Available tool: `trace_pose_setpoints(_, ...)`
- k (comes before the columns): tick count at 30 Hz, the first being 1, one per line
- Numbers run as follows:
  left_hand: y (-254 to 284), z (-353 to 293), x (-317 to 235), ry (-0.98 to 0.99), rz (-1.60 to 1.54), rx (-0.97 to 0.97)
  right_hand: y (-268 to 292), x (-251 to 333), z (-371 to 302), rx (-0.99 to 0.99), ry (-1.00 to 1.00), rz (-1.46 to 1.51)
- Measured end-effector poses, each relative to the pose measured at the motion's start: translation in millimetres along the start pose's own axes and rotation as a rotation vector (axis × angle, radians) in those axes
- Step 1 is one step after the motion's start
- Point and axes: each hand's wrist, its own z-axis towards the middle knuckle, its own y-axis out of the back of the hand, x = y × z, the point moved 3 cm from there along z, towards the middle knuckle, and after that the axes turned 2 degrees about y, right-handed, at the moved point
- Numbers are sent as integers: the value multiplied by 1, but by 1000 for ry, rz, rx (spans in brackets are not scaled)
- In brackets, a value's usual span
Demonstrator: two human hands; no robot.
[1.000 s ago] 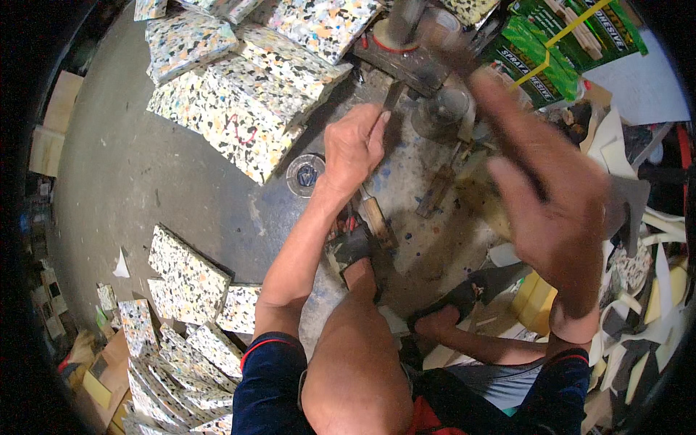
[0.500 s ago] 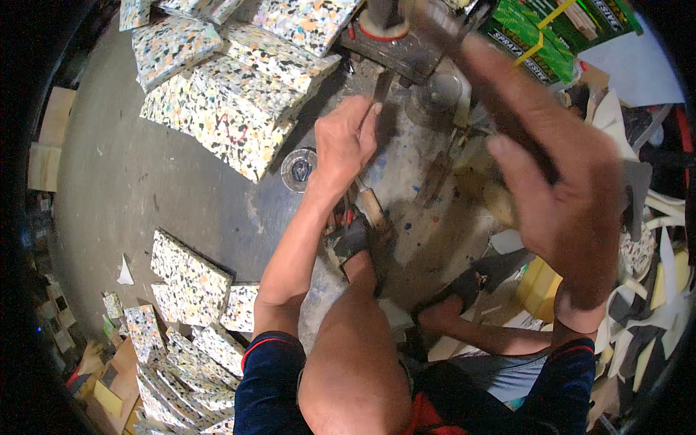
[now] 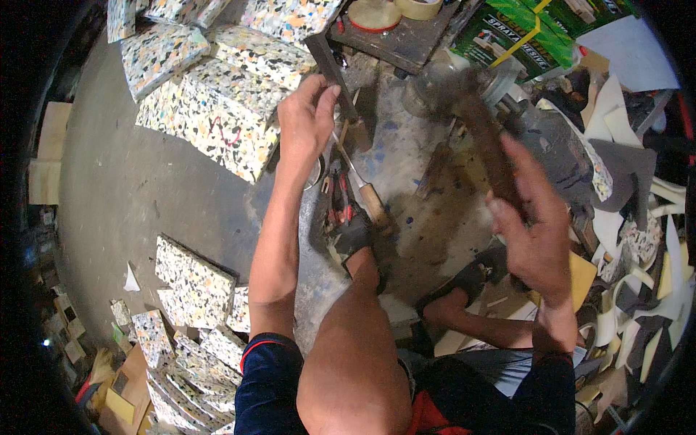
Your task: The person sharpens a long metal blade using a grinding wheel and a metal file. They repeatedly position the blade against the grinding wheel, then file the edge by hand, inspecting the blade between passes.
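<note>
Left grip pinches dark flat bar, long axis upper-left to lower-right. Right grip clasps hammer pointing upper-left, far end blurred.

Wore short navy sleeves, with thin red trim on the left one. Showed a red patch beside black cloth at the front. Had dark footwear.
</note>
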Motion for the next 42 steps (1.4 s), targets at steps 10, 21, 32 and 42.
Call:
trace_pose_setpoints(10,4,45,73,144,-298,157,-64,-98,-69,171,-416,275)
trace_pose_setpoints(21,-15,36,59,203,-352,209,-60,-90,-43,129,-215,17)
trace_pose_setpoints(32,-43,-24,14,84,-164,-6,17,33,66,-10,453,-261)
trace_pose_setpoints(42,-52,-45,10,-95,-101,-108,17,75,97,178,510,-482)
